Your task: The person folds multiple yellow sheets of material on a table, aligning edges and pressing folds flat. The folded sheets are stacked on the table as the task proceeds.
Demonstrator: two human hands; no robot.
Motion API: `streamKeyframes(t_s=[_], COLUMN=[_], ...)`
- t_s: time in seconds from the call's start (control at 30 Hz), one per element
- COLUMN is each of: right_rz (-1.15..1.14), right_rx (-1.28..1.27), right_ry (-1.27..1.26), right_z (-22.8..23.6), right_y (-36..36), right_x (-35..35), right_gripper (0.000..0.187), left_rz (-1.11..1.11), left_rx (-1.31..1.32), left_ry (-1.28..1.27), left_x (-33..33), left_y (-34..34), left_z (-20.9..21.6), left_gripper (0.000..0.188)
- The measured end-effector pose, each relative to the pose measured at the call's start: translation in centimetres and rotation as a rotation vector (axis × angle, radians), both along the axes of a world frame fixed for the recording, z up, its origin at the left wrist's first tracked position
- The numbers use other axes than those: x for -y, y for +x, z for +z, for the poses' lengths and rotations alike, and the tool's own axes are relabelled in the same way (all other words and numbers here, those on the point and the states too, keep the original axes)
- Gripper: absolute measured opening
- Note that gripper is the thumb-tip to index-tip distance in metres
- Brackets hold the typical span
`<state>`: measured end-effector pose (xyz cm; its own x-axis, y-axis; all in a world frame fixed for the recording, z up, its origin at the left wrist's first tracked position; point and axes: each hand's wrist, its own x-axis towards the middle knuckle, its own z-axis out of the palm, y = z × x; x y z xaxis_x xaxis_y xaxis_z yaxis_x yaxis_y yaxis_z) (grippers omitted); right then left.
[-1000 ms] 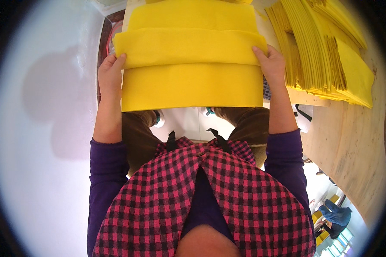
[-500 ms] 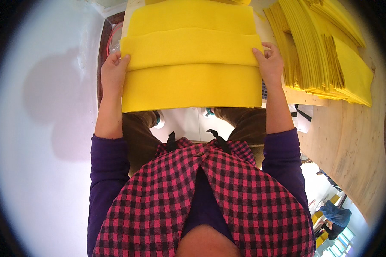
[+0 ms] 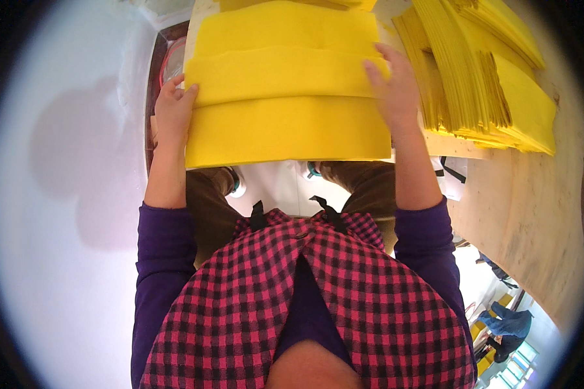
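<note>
A folded sheet of yellow felt-like cloth (image 3: 285, 129) lies before me, its layers stepped and its near edge reaching over my lap. At its left side my left hand (image 3: 172, 110) is closed on the edge of the middle fold, thumb on top; its other fingers are partly hidden. Over the right edge hovers my right hand (image 3: 397, 91), somewhat blurred, with thumb and fingers apart and nothing held between them.
To the right, a thick pile of folded yellow cloths (image 3: 464, 78) stands on a pale wooden table (image 3: 499, 201). A white wall (image 3: 65, 194) runs along my left. A person (image 3: 509, 327) in blue is at the far lower right.
My right hand has let go of the fold's right edge and moved inward and slightly up, its fingers spreading. My left hand stays at the left edge.
</note>
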<state>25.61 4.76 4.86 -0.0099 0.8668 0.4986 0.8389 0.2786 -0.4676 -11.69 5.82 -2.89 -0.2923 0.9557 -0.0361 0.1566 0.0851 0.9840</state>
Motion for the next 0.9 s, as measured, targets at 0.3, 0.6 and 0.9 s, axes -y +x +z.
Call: streamKeyframes(t_s=[0.3, 0.6, 0.9], right_rz=[0.285, -0.113, -0.22], right_rx=[0.12, 0.467, 0.466], right_ry=[-0.152, -0.492, -0.491], right_z=[-1.6, -4.0, -4.4], right_y=[-10.1, -5.7, -4.2], right_x=[0.1, 0.2, 0.5], right_gripper=[0.061, 0.073, 0.075], left_rz=[-0.038, -0.061, 0.074], left_rx=[-0.084, -0.208, -0.524], left_ry=[0.078, 0.037, 0.139], left_x=[0.4, 0.7, 1.1], left_y=[-0.3, -0.2, 0.1], left_z=[0.5, 0.7, 2.9], left_gripper=[0.042, 0.043, 0.052])
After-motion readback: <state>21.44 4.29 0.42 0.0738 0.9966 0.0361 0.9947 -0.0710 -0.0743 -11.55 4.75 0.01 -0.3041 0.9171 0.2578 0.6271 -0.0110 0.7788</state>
